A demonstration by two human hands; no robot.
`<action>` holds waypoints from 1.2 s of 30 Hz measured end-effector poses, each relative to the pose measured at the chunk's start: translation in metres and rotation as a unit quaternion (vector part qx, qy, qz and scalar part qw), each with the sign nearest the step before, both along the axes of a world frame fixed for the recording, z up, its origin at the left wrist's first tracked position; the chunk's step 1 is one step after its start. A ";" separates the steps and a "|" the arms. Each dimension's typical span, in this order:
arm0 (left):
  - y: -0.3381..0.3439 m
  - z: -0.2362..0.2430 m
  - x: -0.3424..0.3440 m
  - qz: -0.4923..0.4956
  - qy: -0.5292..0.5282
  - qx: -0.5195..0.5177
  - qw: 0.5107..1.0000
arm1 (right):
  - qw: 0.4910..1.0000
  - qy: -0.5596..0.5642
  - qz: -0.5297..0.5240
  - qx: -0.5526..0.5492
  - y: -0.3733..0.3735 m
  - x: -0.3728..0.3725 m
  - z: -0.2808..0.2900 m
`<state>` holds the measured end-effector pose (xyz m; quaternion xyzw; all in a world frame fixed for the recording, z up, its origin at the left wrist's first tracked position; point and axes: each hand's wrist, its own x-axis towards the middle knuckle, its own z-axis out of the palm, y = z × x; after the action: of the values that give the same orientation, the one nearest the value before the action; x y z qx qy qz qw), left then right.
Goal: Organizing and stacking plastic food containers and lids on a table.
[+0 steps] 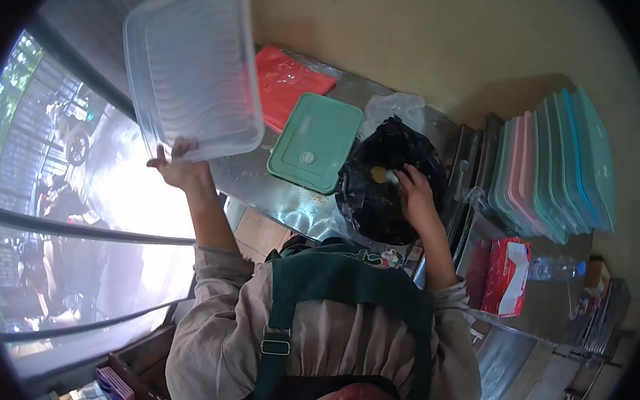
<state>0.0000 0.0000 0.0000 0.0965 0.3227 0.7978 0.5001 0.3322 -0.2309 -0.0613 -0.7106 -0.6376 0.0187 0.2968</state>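
Raised at the upper left is a large translucent plastic bin point(196, 75), tilted. My left hand point(179, 168) grips it by its lower edge, fingers closed round the rim. My right hand point(417, 195) reaches over the mouth of a black plastic bag point(367, 206) standing on the metal table. Its fingers are drawn together near a small pale thing that I cannot make out. Something yellow point(378, 174) shows inside the bag. Left of the bag lies a green lidded box point(314, 145) with a round button on its lid.
A red plastic sheet or bag point(289, 88) lies behind the green box, and a clear plastic bag point(395, 111) behind the black one. On the right stand a row of coloured lids point(549, 170), a red and white box point(506, 277) and a clear bottle point(554, 269). Bright window panes point(130, 181) line the left.
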 end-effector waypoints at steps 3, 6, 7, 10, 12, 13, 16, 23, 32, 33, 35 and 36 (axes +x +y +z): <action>-0.022 -0.037 -0.043 0.024 -0.031 -0.049 0.998 | 0.995 -0.083 -0.049 0.013 -0.005 -0.015 0.032; -0.020 -0.075 -0.087 0.040 -0.033 -0.110 0.993 | 0.969 0.200 -0.052 0.133 0.005 -0.047 0.056; -0.024 -0.086 -0.095 0.049 -0.039 -0.133 0.989 | 0.953 0.277 -0.022 0.119 0.007 -0.065 0.068; -0.026 -0.109 -0.111 0.053 -0.049 -0.180 0.981 | 0.943 0.285 0.172 0.029 0.029 -0.104 0.077; -0.018 -0.120 -0.113 0.030 -0.030 -0.188 0.981 | 0.881 0.402 0.238 -0.075 0.049 -0.125 0.073; -0.011 -0.119 -0.104 0.005 -0.022 -0.193 0.981 | 0.839 0.478 0.234 -0.116 0.058 -0.130 0.050; 0.022 -0.123 -0.096 -0.065 -0.024 -0.207 0.976 | 0.910 0.383 0.014 -0.161 0.079 -0.144 -0.031; 0.107 -0.136 -0.075 -0.276 -0.022 -0.148 0.949 | 0.894 0.165 -0.365 -0.201 0.128 -0.135 -0.145; 0.194 -0.168 0.001 -0.437 -0.050 -0.165 0.883 | 0.750 0.329 -0.536 -0.204 0.142 -0.129 -0.160; 0.201 -0.174 0.010 -0.448 -0.050 -0.148 0.880 | 0.738 0.419 -0.509 -0.146 0.143 -0.130 -0.152; 0.211 -0.186 0.025 -0.465 -0.051 -0.129 0.874 | 0.715 0.503 -0.480 -0.079 0.146 -0.138 -0.132; 0.214 -0.194 0.031 -0.464 -0.030 -0.125 0.876 | 0.708 0.528 -0.469 0.021 0.148 -0.146 -0.122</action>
<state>0.0309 0.2141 -0.1941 0.1481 0.3230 0.4293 0.8303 0.1862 -0.0831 -0.1829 -0.7858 0.0378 0.2356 0.5706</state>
